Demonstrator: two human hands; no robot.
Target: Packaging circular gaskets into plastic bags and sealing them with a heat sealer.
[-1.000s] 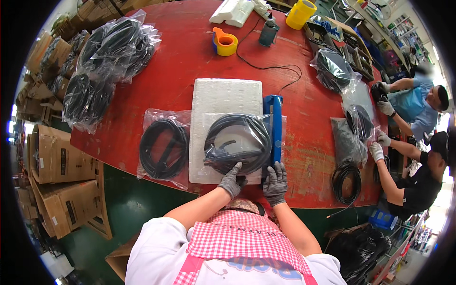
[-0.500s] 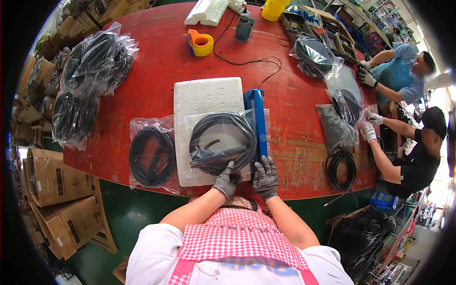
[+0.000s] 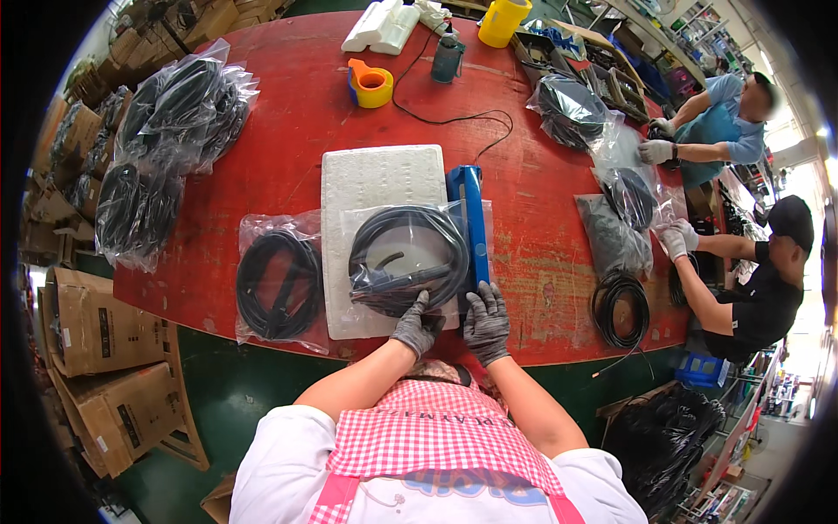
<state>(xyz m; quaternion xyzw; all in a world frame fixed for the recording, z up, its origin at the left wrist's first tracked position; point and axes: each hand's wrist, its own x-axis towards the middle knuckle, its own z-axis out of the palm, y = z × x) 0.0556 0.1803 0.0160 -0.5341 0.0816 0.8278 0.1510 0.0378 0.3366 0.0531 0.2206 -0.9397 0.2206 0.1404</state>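
Likely slick and springy, the bagged cable coil (image 3: pixel 403 283) suits a rim hold; left hand (image 3: pixel 417 328), grip unclear; right hand (image 3: pixel 486 325), unclenched.

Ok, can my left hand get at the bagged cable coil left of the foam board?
Probably yes: your left hand is close, and nothing seems to cover that bagged cable coil.

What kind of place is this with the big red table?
Probably a packing workshop. A bagged cable coil lies mostly on a white foam board, more bagged coils are heaped on the red table, and cardboard boxes stand beside it.
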